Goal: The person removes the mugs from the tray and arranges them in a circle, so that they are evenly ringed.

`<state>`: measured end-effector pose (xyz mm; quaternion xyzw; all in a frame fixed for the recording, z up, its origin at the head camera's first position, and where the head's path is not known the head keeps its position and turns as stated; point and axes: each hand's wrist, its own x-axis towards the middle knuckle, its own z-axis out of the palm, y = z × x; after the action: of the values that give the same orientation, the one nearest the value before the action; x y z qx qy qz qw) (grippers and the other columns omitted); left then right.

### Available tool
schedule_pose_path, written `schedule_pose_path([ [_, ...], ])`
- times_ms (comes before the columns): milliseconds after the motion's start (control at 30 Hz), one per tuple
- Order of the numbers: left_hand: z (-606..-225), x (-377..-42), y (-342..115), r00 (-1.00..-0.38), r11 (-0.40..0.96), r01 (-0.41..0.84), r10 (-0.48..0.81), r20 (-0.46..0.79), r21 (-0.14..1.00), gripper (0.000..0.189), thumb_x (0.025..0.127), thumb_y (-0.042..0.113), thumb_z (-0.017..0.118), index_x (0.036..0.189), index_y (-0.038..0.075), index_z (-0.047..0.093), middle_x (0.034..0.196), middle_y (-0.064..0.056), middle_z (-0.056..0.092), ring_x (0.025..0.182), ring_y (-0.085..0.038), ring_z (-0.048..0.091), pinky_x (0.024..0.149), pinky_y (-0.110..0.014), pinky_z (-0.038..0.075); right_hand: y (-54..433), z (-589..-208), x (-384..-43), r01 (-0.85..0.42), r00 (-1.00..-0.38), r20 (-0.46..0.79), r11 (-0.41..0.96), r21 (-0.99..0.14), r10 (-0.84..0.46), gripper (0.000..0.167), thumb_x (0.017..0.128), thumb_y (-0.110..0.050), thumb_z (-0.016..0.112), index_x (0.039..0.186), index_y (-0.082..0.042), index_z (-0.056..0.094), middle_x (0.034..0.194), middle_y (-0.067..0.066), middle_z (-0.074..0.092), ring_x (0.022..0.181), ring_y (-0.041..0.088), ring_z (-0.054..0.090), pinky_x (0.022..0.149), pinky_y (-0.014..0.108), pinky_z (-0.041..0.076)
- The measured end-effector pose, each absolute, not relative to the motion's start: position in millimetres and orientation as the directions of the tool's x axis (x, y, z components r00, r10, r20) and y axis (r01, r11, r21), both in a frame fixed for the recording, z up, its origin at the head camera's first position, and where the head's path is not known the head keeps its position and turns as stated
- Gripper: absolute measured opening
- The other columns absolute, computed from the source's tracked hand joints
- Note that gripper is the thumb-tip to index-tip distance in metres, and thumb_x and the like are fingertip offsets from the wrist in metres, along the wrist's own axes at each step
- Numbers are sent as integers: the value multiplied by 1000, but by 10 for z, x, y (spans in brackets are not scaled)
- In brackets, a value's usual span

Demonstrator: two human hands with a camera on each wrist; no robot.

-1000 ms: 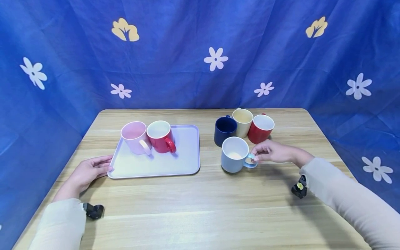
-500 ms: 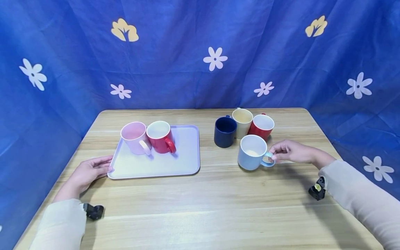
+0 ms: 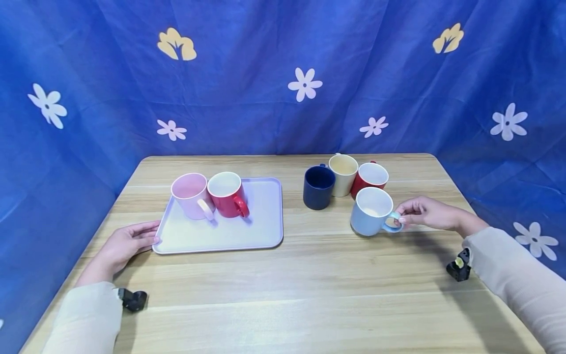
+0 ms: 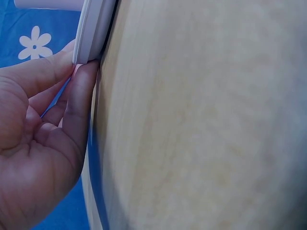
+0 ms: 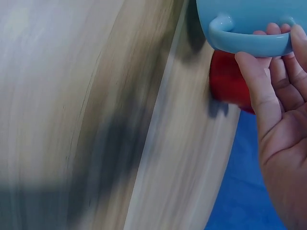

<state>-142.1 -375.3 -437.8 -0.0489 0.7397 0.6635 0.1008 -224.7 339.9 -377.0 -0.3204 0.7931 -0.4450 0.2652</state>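
The light blue mug point(image 3: 368, 219) is upright in front of a red mug point(image 3: 372, 176), its contact with the bench point(image 3: 283, 295) unclear; the right grip point(image 3: 424, 214) pinches its handle point(image 5: 252, 44); the left grip point(image 3: 126, 243) pinches the lavender tray point(image 3: 252, 233) by its near-left corner; a pink mug point(image 3: 190, 196) stands on it.

The head camera looks forward and down from above the near side, taking in the whole pale wood-grain counter point(image 3: 283, 290) and the blue flower-printed cloth point(image 3: 247, 113) beyond. On the left sleeve, the small black wrist camera point(image 3: 133, 300) stares closely past the left hand point(image 4: 43, 129) at the lilac rectangular tray point(image 4: 97, 28), the counter turned nearly upright. The right wrist view, equally close, shares the glossy light-blue mug point(image 5: 249, 14) with the head view.
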Motion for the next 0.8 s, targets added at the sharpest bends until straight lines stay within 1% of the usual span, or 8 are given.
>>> schedule_pose_path([
  [133,-4383,-1419,-3762,-976,98,-202,67,-209,974,55,85,-7,67,135,-10,44,99,14,67,90,-3,64,76,-21,56,3457,-3810,-2270,-275,-660,-128,397,-876,-740,12,95,1,54,97,11,60,90,3,64,81,9,59,71,28,56],
  [267,-4384,-1416,-3766,-976,93,-198,70,-205,976,52,85,-7,67,134,-5,49,99,14,67,90,-3,63,76,-21,56,3496,-3836,-2287,-253,-665,-136,393,-884,-734,14,96,0,53,99,13,59,91,4,64,83,9,60,73,32,58],
  [433,-4387,-1414,-3764,-977,91,-197,70,-203,976,49,85,-7,67,132,-2,53,100,14,67,90,-2,63,77,-21,56,3532,-3855,-2288,-203,-672,-157,384,-901,-723,18,96,1,52,103,17,57,94,6,64,87,10,61,78,37,58],
  [633,-4377,-1419,-3756,-976,122,-200,59,-208,972,51,85,-5,68,133,-3,52,99,15,67,90,-1,63,76,-20,56,3578,-3899,-2302,-176,-679,-159,369,-913,-717,19,95,3,52,104,20,55,94,5,64,87,10,62,79,37,58],
  [800,-4380,-1417,-3756,-977,115,-196,61,-204,974,45,84,-5,68,128,4,59,99,15,67,89,-1,63,76,-20,56,3602,-3939,-2320,-158,-686,-163,364,-918,-709,20,95,3,53,104,21,54,93,3,65,88,10,62,80,36,57],
])
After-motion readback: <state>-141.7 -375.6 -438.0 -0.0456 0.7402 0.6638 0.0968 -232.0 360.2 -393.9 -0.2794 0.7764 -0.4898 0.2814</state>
